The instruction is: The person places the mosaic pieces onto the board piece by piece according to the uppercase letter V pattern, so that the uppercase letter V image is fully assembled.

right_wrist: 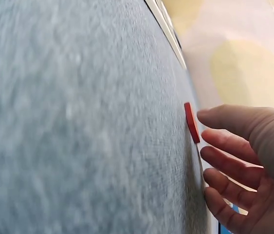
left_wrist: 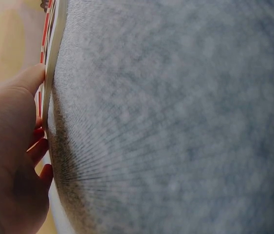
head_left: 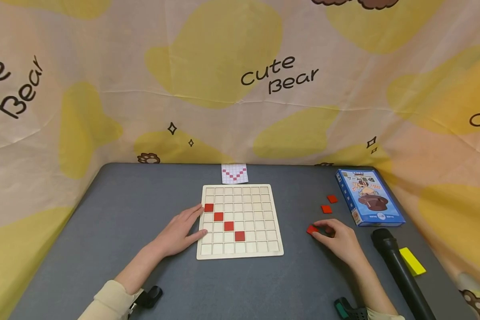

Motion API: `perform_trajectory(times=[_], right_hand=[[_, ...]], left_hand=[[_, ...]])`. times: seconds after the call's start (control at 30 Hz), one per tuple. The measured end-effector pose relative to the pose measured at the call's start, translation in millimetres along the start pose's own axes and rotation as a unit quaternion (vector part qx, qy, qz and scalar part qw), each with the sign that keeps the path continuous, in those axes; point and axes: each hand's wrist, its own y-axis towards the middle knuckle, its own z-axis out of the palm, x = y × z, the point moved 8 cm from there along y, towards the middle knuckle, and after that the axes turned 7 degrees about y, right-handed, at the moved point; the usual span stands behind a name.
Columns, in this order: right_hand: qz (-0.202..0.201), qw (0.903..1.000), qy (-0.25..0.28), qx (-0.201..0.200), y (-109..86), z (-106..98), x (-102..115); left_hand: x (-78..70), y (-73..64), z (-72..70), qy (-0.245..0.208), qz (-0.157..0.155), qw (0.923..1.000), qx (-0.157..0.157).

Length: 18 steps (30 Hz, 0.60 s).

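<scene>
A cream grid board [head_left: 261, 242] lies on the grey table, with several red square tiles [head_left: 229, 226] set in a diagonal across its cells. My left hand [head_left: 181, 230] rests along the board's left edge, its thumb and fingertips touching the rim. Off to the right of the board, my right hand [head_left: 338, 238] has its thumb and index finger at a loose red tile [head_left: 311, 229]. In the right wrist view this tile [right_wrist: 191, 122] appears edge-on by the tabletop, close to the thumb tip; a firm pinch does not show. Two more red tiles [head_left: 326, 209] lie just beyond that hand.
Behind the board is a small pattern card [head_left: 234, 174] with a V of reddish squares. On the right stand a blue box [head_left: 374, 198], a black microphone [head_left: 400, 271] and a yellow pad [head_left: 413, 261]. A printed cloth [head_left: 208, 58] hangs behind the table.
</scene>
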Motion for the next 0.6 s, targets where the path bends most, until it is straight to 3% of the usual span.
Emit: perform_trajectory(times=[0.6], right_hand=[[0.004, 0.9997, -0.025, 0.004, 1.6, 3.9, 0.6]], left_hand=[[-0.5, 0.6, -1.1, -0.001, 0.006, 1.0000, 0.002]])
